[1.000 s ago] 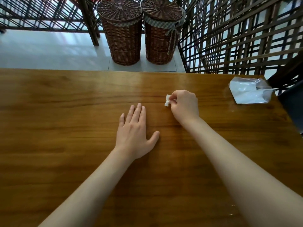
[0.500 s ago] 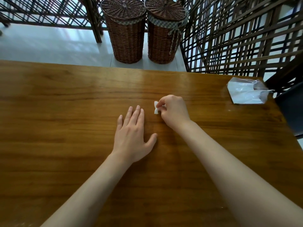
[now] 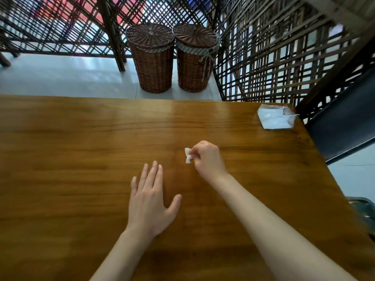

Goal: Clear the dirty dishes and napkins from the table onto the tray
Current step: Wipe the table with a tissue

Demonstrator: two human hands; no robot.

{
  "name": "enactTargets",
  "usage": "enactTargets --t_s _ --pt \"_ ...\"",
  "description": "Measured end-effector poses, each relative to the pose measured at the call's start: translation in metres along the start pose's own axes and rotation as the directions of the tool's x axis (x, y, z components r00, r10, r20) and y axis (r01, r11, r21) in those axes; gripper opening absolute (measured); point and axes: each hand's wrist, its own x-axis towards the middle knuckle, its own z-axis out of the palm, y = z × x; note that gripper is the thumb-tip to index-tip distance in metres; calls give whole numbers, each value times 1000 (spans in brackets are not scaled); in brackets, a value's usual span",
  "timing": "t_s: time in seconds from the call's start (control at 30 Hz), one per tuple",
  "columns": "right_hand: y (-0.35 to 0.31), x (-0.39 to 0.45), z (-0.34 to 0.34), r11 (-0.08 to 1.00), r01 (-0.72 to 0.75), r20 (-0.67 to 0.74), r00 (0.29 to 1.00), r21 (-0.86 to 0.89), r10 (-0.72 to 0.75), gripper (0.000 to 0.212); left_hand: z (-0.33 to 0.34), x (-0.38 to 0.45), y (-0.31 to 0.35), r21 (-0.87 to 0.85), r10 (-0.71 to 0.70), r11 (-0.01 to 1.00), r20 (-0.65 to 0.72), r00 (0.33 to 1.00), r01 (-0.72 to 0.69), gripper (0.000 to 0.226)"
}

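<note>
The right hand (image 3: 207,159) pinches a small white napkin scrap (image 3: 188,155) between thumb and curled fingers, holding it at or just above the wooden table (image 3: 81,142); whether the scrap touches the wood cannot be told. The left hand (image 3: 151,201) lies flat on the table just beside and nearer the person than the scrap, fingers straight and together, gripping nothing.

The scrap looks crumpled, thin and very light, so it should be soft, limp and easy to crush, with no risk of breaking. A fingertip pinch anywhere on its bunched body should hold it; being so light, it may flutter or slip out of a loose grip, so a firm pinch suits it better than an open palm.

At the table's far right corner, well apart from the scrap, lies a clear plastic packet (image 3: 276,117) with white contents, probably also light, crinkly and somewhat slippery; gathering it by an edge or in the fist would likely serve. No tray or dishes show in view.
</note>
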Motion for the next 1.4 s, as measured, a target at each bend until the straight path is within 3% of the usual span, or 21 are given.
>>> enactTargets --t_s 0.37,0.77,1.03,1.4 --pt "-65 -152 -43 998 -61 -137 989 7 61 11 -91 -95 -16 17 21 1000 -80 997 -20 87" --pt "-113 -328 -96 955 -248 -179 944 166 276 8 -172 -237 8 -75 97 992 -81 992 -103 89" --pt "-114 -380 -133 941 -215 -222 935 260 275 8 -184 -291 48 -58 21 998 -114 993 -28 89" --pt "-71 -429 -190 963 -73 -245 960 258 138 4 -198 -350 112 60 -62 996 -152 986 71 86"
